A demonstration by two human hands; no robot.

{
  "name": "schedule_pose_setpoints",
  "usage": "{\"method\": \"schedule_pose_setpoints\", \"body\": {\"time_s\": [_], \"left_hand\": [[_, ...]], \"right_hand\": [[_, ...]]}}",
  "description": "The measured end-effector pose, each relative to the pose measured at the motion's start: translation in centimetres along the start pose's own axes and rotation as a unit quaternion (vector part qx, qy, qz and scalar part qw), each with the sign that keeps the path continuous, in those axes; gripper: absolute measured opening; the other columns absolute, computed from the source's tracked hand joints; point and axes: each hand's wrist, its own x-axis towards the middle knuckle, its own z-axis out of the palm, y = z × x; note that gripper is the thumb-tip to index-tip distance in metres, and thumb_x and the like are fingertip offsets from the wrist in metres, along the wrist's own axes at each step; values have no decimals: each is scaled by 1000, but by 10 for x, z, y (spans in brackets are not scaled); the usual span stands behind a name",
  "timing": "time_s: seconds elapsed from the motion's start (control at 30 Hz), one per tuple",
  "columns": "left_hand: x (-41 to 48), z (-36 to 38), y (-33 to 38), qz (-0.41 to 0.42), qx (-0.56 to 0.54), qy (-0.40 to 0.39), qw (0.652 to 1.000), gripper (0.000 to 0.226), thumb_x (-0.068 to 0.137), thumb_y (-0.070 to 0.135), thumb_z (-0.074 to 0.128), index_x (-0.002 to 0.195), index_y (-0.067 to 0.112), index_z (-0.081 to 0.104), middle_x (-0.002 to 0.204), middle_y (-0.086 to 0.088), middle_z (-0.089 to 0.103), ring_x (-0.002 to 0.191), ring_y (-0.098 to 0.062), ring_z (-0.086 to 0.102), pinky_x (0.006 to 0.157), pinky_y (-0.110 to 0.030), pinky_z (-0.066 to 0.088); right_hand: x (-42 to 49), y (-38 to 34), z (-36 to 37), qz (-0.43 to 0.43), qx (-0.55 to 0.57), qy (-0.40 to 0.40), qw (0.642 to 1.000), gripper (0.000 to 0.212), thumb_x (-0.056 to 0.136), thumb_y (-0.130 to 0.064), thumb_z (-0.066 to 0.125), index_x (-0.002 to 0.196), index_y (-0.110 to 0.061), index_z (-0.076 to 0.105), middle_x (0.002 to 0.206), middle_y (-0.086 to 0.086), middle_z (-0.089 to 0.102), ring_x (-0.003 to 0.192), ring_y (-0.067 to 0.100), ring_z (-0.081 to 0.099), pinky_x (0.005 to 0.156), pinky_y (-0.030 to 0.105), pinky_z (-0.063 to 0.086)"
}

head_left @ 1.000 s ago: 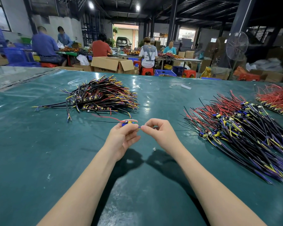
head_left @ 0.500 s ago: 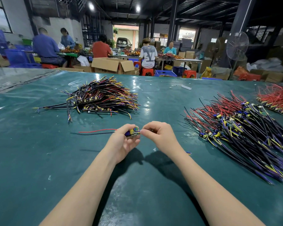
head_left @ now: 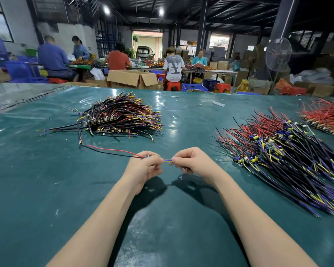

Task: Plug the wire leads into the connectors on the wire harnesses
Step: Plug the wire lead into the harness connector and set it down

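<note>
Your left hand [head_left: 143, 166] pinched the connector [head_left: 150, 156] while your right hand [head_left: 193, 160] gripped the wire leads [head_left: 167, 160], lying level between them, aimed left.

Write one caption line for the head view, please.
Left hand and right hand hold a small wire harness between them above the green table.

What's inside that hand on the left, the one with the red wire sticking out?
The left hand pinches a small blue and yellow part. A red wire and a black wire trail out to the left, and short blue leads reach the right hand. The fingers hide the rest.
</note>
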Motion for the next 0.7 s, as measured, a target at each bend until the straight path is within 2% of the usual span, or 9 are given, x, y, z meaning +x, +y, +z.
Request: {"method": "schedule_pose_setpoints", "body": {"time_s": [0.1,0.23,0.4,0.57,0.7], "left_hand": [[-1,1,1,-37,-33,-32,998,27,83,-8,52,64,10,51,44,7,50,37,-2,49,45,-15,49],[-3,5,3,-71,-64,-65,993,26,83,-8,51,65,11,53,44,7,51,38,-1,51,42,-13,47],[-2,2,6,-30,-61,-27,997,24,84,-9,52,69,10,55,44,7,53,38,-1,52,42,-13,47],[-1,-1,6,0,-29,-5,1000,23,82,-11,54,71,8,56,43,8,54,38,-1,51,42,-14,46],[0,-4,8,3,-43,0,999,21,84,-9,54,73,9,57,44,7,56,40,1,54,44,-13,48]], "right_hand": [[-2,0,-6,1,-6,-28,1000,21,87,-9,59,69,-17,66,43,-12,51,41,1,44,44,16,27],[-1,-3,-8,-8,-31,-8,999,23,82,-7,67,62,-18,64,36,-12,45,37,0,36,42,11,27],[3,1,-8,-17,-66,74,995,33,74,-20,76,49,-17,55,33,-12,34,36,4,28,41,13,21],[3,-2,-4,-28,-53,39,997,38,75,-10,73,45,-13,50,32,-10,30,35,5,22,38,11,18],[5,3,-1,-20,-28,58,998,34,80,-16,70,49,-17,55,34,-11,35,34,3,27,38,9,21]]}}
